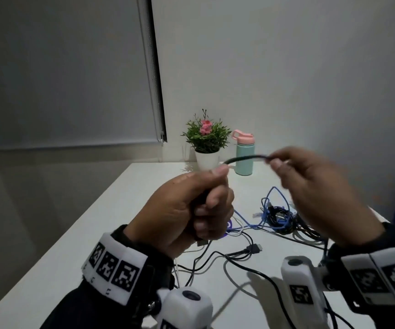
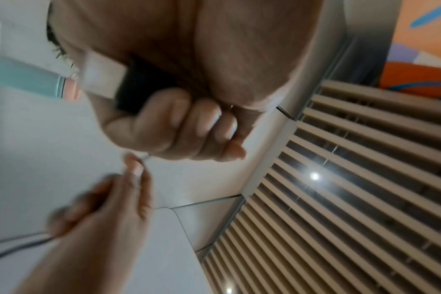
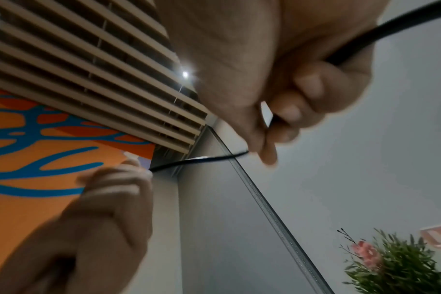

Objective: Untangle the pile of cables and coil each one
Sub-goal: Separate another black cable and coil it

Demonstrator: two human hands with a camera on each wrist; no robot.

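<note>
A black cable (image 1: pixel 244 158) is stretched between both raised hands above the white table (image 1: pixel 111 205). My left hand (image 1: pixel 191 205) grips its plug end in a fist; the black plug body (image 2: pixel 144 89) with a metal tip shows under the curled fingers. My right hand (image 1: pixel 310 186) pinches the cable (image 3: pixel 202 159) between thumb and fingertips, and the cable's remaining length (image 3: pixel 390 33) runs back past the palm. A tangled pile of blue, black and white cables (image 1: pixel 277 217) lies on the table below the hands.
A potted plant with a pink flower (image 1: pixel 206 138) and a mint bottle with a pink lid (image 1: pixel 244 153) stand at the table's far edge against the wall. Loose black and white cable loops (image 1: pixel 227 257) spread across the near table.
</note>
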